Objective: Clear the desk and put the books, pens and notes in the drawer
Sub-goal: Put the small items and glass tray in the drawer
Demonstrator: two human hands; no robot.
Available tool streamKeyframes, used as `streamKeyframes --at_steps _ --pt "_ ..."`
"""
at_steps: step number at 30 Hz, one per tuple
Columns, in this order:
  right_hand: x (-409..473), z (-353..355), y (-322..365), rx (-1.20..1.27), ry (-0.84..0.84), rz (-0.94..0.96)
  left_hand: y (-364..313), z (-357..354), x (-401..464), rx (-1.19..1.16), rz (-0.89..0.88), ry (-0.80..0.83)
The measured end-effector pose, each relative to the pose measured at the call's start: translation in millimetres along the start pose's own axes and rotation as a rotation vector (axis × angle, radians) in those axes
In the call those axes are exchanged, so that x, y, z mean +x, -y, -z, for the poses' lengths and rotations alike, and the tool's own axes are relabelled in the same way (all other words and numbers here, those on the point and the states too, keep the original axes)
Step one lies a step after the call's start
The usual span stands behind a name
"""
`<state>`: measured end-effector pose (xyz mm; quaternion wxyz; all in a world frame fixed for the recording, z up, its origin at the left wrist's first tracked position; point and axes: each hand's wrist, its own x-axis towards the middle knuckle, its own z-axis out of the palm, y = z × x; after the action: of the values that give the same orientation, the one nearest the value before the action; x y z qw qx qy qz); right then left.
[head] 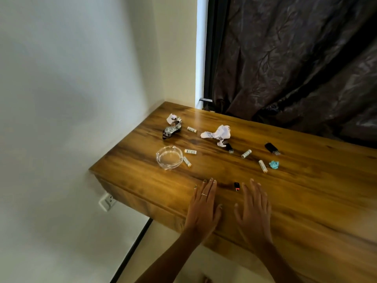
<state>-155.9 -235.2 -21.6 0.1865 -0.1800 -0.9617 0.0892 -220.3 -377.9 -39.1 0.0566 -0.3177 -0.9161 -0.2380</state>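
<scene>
My left hand (204, 209) and my right hand (255, 211) lie flat and open near the front edge of the wooden desk (306, 201), holding nothing. A small black and red object (236, 186) lies between their fingertips. Farther back lie a crumpled white paper (218, 133), a smaller paper ball (171, 118), a foil wrapper (172, 130), a crumpled teal scrap (274, 164), several small white rolls such as one (263, 166) near the teal scrap, and two black items (271, 148) (228, 147). No books or pens show.
A clear glass ashtray (169, 157) stands at the desk's left side. A white wall borders the left, with a socket (107, 201) below the desk. A dark curtain (295, 58) hangs behind the desk. The desk's front panel (155, 203) faces me.
</scene>
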Motion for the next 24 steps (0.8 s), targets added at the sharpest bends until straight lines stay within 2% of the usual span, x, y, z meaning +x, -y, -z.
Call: streamKeyframes --at_steps 6,10,13,15,24 --pt "84.8 -3.5 -25.1 0.123 0.018 -0.167 28.0 6.4 68.4 0.026 -0.046 0.044" --pt "116.6 -13.3 -46.4 -0.022 0.002 -0.142 37.1 3.2 100.6 0.062 -0.053 0.055" --pt "127.0 -18.8 -52.4 -0.213 0.134 -0.121 40.3 -3.0 111.1 0.072 -0.059 0.079" --pt "131.2 -22.3 -52.5 -0.18 0.202 -0.16 41.3 -4.4 116.9 0.062 -0.055 0.1" --pt "133.3 -30.1 -56.6 -0.074 0.177 -0.313 69.7 3.5 124.2 0.03 -0.068 0.126"
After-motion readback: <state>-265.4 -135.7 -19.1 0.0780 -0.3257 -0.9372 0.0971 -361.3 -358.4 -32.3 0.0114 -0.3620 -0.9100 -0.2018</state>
